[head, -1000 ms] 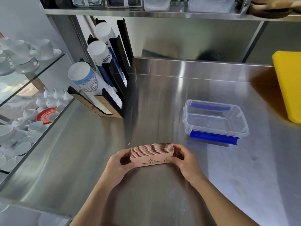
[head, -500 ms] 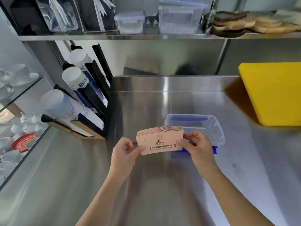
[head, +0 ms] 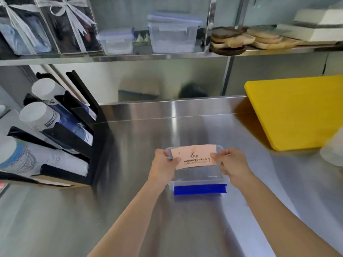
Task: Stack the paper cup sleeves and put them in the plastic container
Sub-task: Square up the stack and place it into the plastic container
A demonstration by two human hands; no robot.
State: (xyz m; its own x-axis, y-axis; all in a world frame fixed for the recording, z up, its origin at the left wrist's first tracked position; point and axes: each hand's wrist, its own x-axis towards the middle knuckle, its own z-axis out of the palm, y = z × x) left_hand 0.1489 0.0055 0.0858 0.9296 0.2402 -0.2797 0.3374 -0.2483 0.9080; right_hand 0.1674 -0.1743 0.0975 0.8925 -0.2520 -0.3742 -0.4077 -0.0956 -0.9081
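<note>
While each hand, left hand (head: 163, 162) and right hand (head: 234, 162), pinches an end, the sleeve stack (head: 194, 156) hangs over the plastic container (head: 199, 179) (bare desk (head: 167, 130) beyond).

Peach printed sleeves (head: 194, 156), clear container (head: 196, 176) with blue clasp (head: 200, 189), yellow board (head: 297, 112), blue-patterned white cups (head: 42, 160).

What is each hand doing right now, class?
Left hand: closed on the left end of the sleeve stack.
Right hand: closed on its right end, over the container.
</note>
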